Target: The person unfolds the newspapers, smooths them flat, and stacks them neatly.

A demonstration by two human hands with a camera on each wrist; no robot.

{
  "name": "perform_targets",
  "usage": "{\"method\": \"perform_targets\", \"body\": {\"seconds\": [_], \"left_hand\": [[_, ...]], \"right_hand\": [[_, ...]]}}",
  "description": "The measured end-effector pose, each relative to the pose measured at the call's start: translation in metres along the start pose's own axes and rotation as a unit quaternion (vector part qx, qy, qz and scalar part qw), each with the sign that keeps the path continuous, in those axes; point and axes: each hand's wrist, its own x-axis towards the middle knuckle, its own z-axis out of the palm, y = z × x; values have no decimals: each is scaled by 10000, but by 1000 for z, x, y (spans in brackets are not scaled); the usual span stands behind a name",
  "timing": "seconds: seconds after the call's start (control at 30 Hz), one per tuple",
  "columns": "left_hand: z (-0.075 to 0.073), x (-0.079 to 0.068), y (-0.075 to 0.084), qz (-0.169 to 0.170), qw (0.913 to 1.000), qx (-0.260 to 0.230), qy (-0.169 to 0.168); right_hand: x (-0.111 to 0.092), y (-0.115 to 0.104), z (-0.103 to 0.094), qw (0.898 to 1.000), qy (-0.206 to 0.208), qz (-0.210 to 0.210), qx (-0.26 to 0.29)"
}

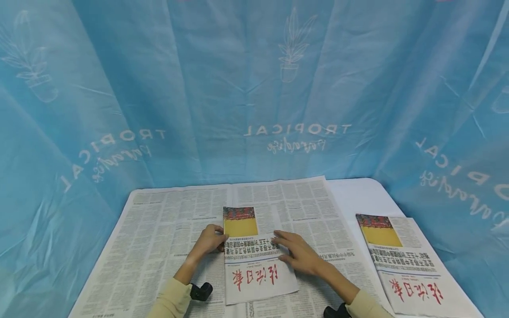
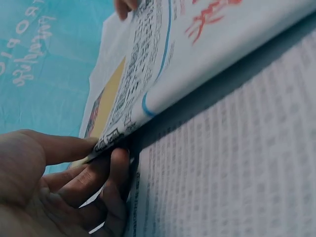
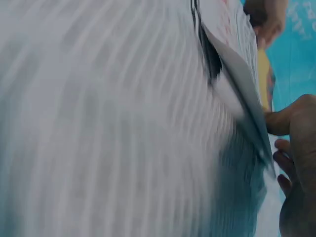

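A folded newspaper (image 1: 260, 282) with a red masthead and a red-and-yellow picture lies in the middle, its masthead toward me. At its left edge my left hand (image 1: 212, 240) pinches the paper; in the left wrist view the thumb (image 2: 69, 148) is above the fold and the fingers (image 2: 91, 180) curl beneath. That edge stands a little off the sheet below. My right hand (image 1: 302, 254) reaches over the right edge, fingers spread at the printed headline. In the right wrist view its thumb (image 3: 279, 122) is right at the paper's slightly raised edge.
Spread newspaper sheets (image 1: 159, 229) cover much of the white table (image 1: 362, 194). A second folded newspaper (image 1: 413, 269) with the same front lies to the right. A blue printed curtain (image 1: 254, 97) surrounds the table at the back and sides.
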Motion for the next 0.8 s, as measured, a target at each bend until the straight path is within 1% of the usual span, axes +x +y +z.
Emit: {"method": "perform_targets", "body": {"seconds": [0.07,0.17,0.23,0.3,0.47,0.53,0.6,0.7,0.8], "left_hand": [[-2,2,0,37,10000,12,-49],[-4,6,1,142,9998,135,-81],[-6,12,3,214,9995,223,-72],[-7,21,5,297,9988,389,7],[-10,46,3,563,9947,789,353],[-9,56,1,680,9932,856,400],[-8,63,1,799,9916,947,364],[-6,69,3,881,9901,1043,311],[-5,71,7,920,9886,1139,351]], "right_hand": [[-5,8,-4,9998,-173,-20,75],[-10,15,-5,9985,-519,62,151],[-12,18,-4,9974,-685,149,193],[-14,20,-1,9966,-764,211,225],[-14,20,9,9962,-749,236,377],[-15,21,11,9963,-708,243,412],[-15,22,12,9968,-644,247,393],[-17,24,12,9975,-541,248,382],[-18,26,11,9977,-479,256,414]]}}
